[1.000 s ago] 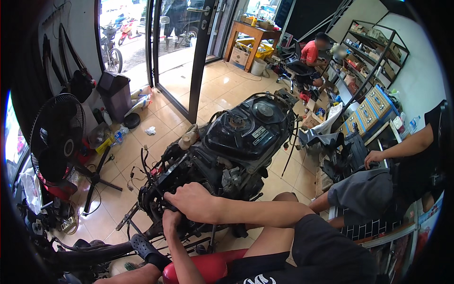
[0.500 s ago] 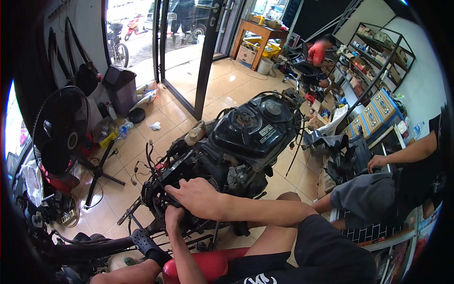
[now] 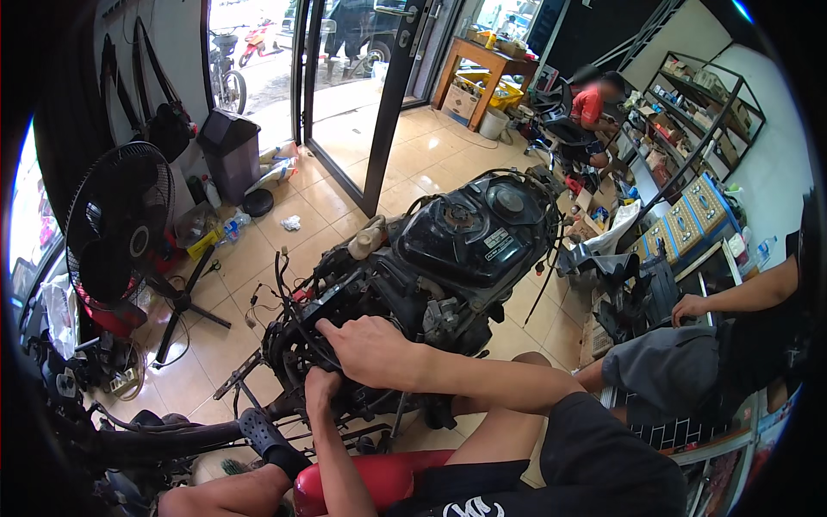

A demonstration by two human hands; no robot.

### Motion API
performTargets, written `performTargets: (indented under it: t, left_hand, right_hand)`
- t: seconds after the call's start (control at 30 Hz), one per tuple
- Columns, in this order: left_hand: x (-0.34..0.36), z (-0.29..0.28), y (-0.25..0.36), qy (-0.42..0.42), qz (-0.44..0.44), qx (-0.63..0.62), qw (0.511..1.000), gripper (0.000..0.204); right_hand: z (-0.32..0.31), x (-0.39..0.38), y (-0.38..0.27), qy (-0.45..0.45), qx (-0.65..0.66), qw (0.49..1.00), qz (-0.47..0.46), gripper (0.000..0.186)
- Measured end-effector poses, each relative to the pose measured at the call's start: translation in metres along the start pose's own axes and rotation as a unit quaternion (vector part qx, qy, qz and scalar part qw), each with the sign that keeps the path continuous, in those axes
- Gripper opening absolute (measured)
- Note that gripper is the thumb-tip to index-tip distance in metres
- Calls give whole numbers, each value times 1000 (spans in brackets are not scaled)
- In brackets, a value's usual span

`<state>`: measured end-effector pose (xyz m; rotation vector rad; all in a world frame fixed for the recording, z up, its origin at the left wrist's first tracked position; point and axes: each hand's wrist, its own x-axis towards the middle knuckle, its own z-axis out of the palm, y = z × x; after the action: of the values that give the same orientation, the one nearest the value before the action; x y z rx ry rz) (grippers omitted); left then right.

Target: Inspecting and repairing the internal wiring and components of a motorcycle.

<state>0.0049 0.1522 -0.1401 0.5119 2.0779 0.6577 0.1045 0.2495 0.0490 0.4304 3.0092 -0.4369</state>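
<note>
Bike (image 3: 469, 237) mid-room; tile floor (image 3: 319, 194) btwn its edge & door (image 3: 390, 121). R hand (image 3: 366, 351) curled, L hand (image 3: 322, 388) just beside, both at bike's near end; fingertips hidden, hold can't be told.

Curled right hand (image 3: 370, 351) just beside the left hand (image 3: 321, 389)

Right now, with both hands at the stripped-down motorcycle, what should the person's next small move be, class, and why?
Probably ease the right hand slightly aside: in this view it sits close above the left hand, whose fingertips disappear among dark parts of the motorcycle, so the working spot is hard to see.
</note>
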Motion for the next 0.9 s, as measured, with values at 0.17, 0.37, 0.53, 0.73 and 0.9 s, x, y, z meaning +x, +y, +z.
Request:
performTargets:
  t: [0.17, 0.37, 0.53, 0.73, 0.9]
  left_hand:
    - [13, 11, -12, 39, 37, -75, 996, 68]
    - [-2, 5, 0, 28, 0, -76, 997, 70]
    - [24, 16, -31, 22, 168, -67, 983, 60]
    - [68, 40, -56, -25, 84, 5, 996, 58]
    - [27, 23, -17, 70, 6, -45, 996, 38]
  right_hand:
    - [2, -6, 6, 16, 2, 998, -53, 58]
    - [1, -6, 3, -21, -4, 999, -30, 37]
    - [-1, -2, 5, -22, -17, 1000, -14, 33]
    - [-3, 1, 9, -52, -3, 999, 3, 42]
    - [-9, -4, 8, -16, -2, 999, -28, 36]
